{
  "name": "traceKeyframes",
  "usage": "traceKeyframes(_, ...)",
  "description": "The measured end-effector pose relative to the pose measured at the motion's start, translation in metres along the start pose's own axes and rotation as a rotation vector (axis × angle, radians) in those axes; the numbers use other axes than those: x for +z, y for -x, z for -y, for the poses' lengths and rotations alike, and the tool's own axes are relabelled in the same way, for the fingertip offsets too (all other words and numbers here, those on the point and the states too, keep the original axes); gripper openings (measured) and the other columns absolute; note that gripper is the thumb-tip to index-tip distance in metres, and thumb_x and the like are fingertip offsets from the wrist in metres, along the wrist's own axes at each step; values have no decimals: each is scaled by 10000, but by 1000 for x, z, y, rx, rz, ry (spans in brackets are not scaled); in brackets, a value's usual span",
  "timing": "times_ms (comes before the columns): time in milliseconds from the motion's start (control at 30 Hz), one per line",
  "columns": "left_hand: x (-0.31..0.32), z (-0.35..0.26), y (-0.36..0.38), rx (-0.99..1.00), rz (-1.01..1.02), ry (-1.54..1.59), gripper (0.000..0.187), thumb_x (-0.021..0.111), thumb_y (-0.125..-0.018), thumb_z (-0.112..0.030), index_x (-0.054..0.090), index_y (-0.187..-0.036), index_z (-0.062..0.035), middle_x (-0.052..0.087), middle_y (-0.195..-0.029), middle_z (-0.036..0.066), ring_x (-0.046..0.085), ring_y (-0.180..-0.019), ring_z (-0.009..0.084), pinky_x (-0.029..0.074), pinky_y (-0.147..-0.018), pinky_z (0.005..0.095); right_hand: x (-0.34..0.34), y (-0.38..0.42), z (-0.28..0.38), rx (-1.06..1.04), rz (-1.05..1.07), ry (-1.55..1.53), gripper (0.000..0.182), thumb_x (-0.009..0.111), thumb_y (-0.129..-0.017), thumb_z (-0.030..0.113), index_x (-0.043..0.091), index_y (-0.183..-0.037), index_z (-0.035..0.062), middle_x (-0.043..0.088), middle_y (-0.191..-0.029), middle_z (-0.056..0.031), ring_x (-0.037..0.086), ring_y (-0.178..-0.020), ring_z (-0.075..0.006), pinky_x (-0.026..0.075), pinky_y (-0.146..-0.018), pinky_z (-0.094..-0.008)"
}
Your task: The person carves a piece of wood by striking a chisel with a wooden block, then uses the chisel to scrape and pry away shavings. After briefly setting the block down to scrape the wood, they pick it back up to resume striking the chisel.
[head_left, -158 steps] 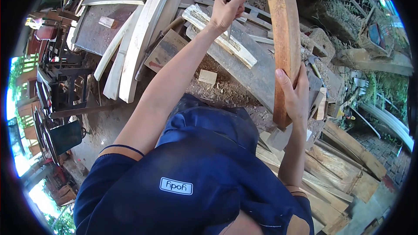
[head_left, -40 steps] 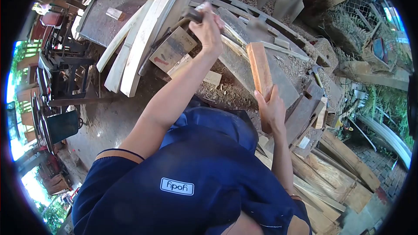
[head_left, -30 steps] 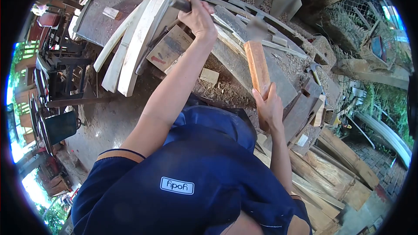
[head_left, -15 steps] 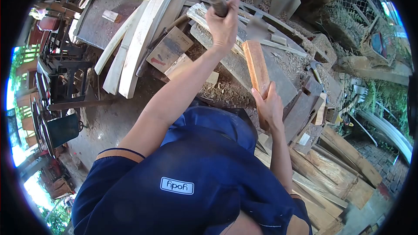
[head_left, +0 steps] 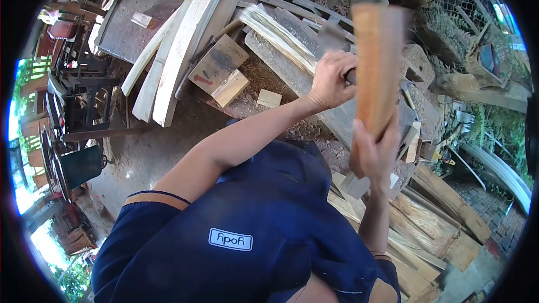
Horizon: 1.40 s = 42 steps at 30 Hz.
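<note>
My right hand [head_left: 380, 154] is wrapped round the lower part of a reddish-brown wood block [head_left: 377, 62], which stands raised and is smeared by motion. Close beside the block, on its left, my left hand [head_left: 334, 81] is closed round a dark round handle [head_left: 351, 76]. Only the handle's end shows; the rest is hidden by the fingers and the block. Below both hands lies a grey plank [head_left: 292, 73] on the bench, with a pale split strip of wood [head_left: 278, 36] along it.
Long pale boards [head_left: 188, 50] lean at the left over a dark tabletop [head_left: 126, 33]. Small wood offcuts [head_left: 230, 88] and shavings lie nearer me. A hammer [head_left: 408, 98], partly hidden, lies right of the block. Stacked planks [head_left: 426, 224] fill the lower right.
My left hand has come down and right with the handle, next to the block. My right hand has moved right and lifted the block up toward the camera.
</note>
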<state>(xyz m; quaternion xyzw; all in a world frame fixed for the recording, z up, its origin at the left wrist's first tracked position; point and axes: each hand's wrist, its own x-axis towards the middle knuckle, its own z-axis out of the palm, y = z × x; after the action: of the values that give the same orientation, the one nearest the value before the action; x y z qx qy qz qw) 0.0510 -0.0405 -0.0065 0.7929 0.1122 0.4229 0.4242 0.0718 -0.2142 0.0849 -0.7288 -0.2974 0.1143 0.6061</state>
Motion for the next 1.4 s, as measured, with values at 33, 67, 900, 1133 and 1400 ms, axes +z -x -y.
traceKeyframes(33, -2, 5, 3, 10, -4, -68, 222, 646, -593, -120, 550, -792, -105, 555, -712, 60, 555, -725, 284, 377, -702, 373, -2, 0, 1, 16, 139, 224, 449, 641, -816, 113, 428, -1182, -39, 575, -871, -117, 553, -593, -203, 472, -574, -317)
traceKeyframes(67, -1, 9, 3, 12, -5, -72, 222, 646, -593, -120, 550, -792, -105, 555, -712, 60, 555, -725, 284, 377, -702, 373, -2, -2, 1, 27, 285, 443, 472, 633, -795, 78, 412, -1196, -38, 578, -905, -121, 561, -596, -212, 477, -588, -320)
traceKeyframes(900, -76, 37, -70, -419, -345, 526, 351, 692, -917, -293, 552, -683, -72, 459, -578, -53, 413, -516, 49, 317, -477, 218, 21, 10, -59, 325, 248, 374, 575, 663, -854, 443, 475, -1107, -39, 635, -940, -328, 647, -920, -465, 486, -792, -457)
traceKeyframes(1133, -61, 42, -58, -437, -223, 342, 304, 692, -919, -264, 619, -710, -57, 487, -581, -56, 438, -538, 30, 353, -499, 214, 14, 7, -56, 334, 220, 386, 616, 672, -854, 423, 470, -1166, -69, 634, -973, -322, 651, -934, -431, 484, -812, -441)
traceKeyframes(1400, -37, 8, -41, -433, -79, 289, 145, 730, -854, -161, 692, -783, -40, 592, -566, -28, 481, -534, 31, 429, -523, 231, 6, -25, 15, 26, -17, -6, 494, 614, -852, 224, 478, -1233, -59, 581, -990, -158, 578, -848, -214, 476, -760, -339)
